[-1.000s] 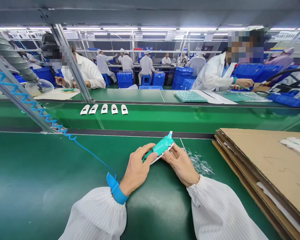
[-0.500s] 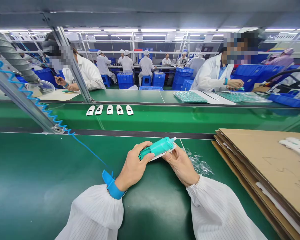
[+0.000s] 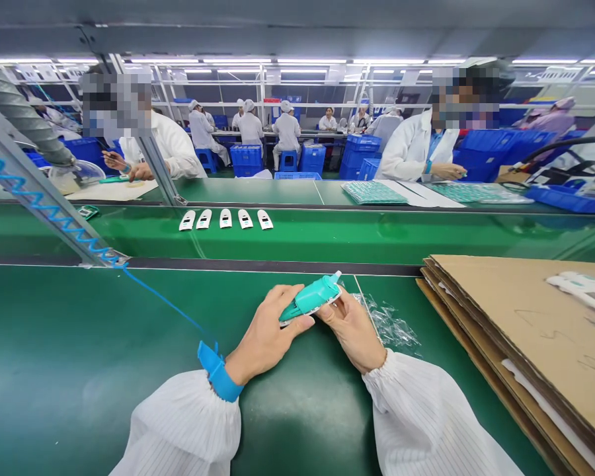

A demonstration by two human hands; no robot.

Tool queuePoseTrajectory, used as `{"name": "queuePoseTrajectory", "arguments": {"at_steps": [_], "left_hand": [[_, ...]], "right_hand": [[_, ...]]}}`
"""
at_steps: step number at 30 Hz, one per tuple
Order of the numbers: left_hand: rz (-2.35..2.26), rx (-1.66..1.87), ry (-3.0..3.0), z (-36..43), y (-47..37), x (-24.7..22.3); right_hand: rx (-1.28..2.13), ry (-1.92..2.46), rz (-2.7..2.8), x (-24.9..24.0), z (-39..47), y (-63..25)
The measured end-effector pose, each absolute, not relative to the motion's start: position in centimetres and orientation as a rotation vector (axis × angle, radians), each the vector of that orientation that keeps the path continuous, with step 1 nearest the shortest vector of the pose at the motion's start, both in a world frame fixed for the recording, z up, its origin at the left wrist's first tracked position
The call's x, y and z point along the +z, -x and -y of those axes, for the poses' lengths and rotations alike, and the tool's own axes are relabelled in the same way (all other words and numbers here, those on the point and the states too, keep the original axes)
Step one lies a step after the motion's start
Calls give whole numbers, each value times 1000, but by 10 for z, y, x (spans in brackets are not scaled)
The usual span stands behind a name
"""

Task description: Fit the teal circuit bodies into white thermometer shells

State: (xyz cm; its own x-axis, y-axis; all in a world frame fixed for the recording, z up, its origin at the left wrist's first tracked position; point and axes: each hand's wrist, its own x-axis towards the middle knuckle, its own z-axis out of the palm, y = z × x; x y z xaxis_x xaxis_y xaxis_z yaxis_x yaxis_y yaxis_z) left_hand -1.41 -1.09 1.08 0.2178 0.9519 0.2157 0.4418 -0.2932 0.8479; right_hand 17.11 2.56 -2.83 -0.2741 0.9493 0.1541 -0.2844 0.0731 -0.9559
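Over the green bench, a teal handheld device body (image 3: 313,296) is held tilted, its right end higher. A white shell shows along its lower edge, and a small pale tip sticks out at the right end. My left hand (image 3: 270,327) wraps round the left end, thumb along the near side. The right end is gripped by my right hand (image 3: 354,327), with thumb and fingers closed at the white edge. Crumpled clear plastic film (image 3: 389,324) lies just beyond my right hand. A blue wrist strap (image 3: 221,373) with a coiled cord circles my left wrist.
Several white covers with dark windows (image 3: 225,219) lie in a row on the green conveyor (image 3: 327,235). Stacked cardboard (image 3: 515,291) with white parts (image 3: 582,291) on top stands at right. A metal post (image 3: 44,178) rises at left. Co-workers sit across the line.
The teal body has tilted and now sits closer against the white shell. The row of white covers has shifted right, and a small green part has appeared at the conveyor's left.
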Motion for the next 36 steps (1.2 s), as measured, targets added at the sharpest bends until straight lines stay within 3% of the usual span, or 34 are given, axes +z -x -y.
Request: {"name": "queuePoseTrajectory", "arguments": {"at_steps": [14,23,30,36], "left_hand": [[-1322,1139,-1571,4,17,2],[-1425,1035,-1852,10,10,7],[-1457,1210,-1858,8,14,4],[-1224,947,-1898,11,19,13]], "right_hand": [[1426,756,1309,-29,-24,-171],[1431,770,1344,-30,-24,-170],[1516,684,1272,-29,-25,-169],[1421,761,1366,-24,-22,-171]]}}
